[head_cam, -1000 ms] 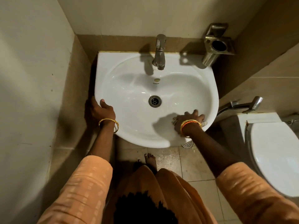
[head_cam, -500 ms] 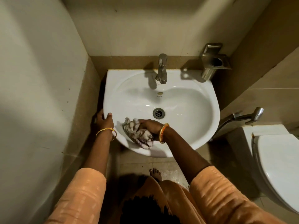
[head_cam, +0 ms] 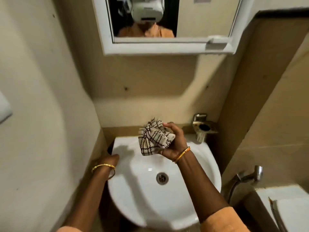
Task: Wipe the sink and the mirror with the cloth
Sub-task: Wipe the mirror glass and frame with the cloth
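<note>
The white sink (head_cam: 197, 174) hangs on the wall below me, its drain (head_cam: 161, 178) in the middle of the bowl. My right hand (head_cam: 175, 141) holds a bunched cream cloth with dark checks (head_cam: 154, 139) in the air above the back of the sink, where it hides the tap. My left hand (head_cam: 108, 160) rests on the sink's left rim, fingers curled over the edge. The mirror (head_cam: 200, 19) in its white frame is on the wall above, at the top of the view, well above the cloth.
A metal holder (head_cam: 203, 128) is fixed to the wall at the sink's back right. A hand-spray tap (head_cam: 247, 178) juts from the right wall beside the white toilet (head_cam: 287, 210). Walls close in on the left and right.
My right hand has lifted the cloth out of the bowl, from its front left to above the back of the sink. My view has tilted up, bringing the mirror in. The left hand stays on the rim.
</note>
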A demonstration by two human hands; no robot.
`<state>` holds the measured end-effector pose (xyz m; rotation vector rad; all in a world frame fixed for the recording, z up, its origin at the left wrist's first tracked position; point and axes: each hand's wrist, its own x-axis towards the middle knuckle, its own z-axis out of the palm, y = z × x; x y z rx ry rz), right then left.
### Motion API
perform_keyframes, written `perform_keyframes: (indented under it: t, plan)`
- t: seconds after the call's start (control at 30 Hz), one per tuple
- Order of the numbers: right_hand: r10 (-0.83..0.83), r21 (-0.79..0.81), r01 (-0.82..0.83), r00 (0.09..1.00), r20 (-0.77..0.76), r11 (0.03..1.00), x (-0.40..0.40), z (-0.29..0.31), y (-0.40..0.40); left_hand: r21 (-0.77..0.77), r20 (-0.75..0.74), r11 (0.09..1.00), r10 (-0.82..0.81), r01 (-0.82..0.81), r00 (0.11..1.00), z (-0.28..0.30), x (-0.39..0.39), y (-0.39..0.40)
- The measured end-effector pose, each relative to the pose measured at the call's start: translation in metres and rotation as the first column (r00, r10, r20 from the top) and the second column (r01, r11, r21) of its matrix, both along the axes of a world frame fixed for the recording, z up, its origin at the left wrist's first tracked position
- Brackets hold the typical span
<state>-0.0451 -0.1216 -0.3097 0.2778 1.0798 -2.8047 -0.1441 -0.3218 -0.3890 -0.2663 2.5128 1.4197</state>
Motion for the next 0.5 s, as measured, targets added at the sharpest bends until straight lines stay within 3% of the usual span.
perform_keyframes:
  t: [0.1, 0.23, 0.33, 0.43, 0.5]
  plan:
    - [-0.069, 0.060, 0.082, 0.978, -0.197, 0.995, -0.012, 0.070, 0.011, 0.109, -0.367, 0.994, 0.020, 0.022, 0.930, 0.088, -0.016, 0.015]
    - [-0.084, 0.098, 0.150, 0.868, -0.489, 0.984, -0.022, 0.166, 0.019, 0.261, -0.783, 0.961, 0.158, 0.087, 0.601, 0.215, -0.016, 0.035]
    - [-0.171, 0.111, 0.293, 0.781, -0.600, 0.950, -0.036, 0.228, 0.022, 0.250, -0.897, 0.960, 0.181, 0.126, 0.404, 0.295, -0.021, 0.050]
    - [-0.251, 0.192, 0.446, 0.754, -0.607, 0.874, -0.046, 0.276, 0.017, 0.167, -0.942, 0.981, 0.127, 0.103, 0.311, 0.352, -0.046, 0.060]
    - [-0.259, 0.209, 0.518, 0.688, -0.678, 0.829, -0.054, 0.304, 0.015, 0.123, -0.958, 0.990, 0.099, 0.074, 0.270, 0.380, -0.060, 0.066]
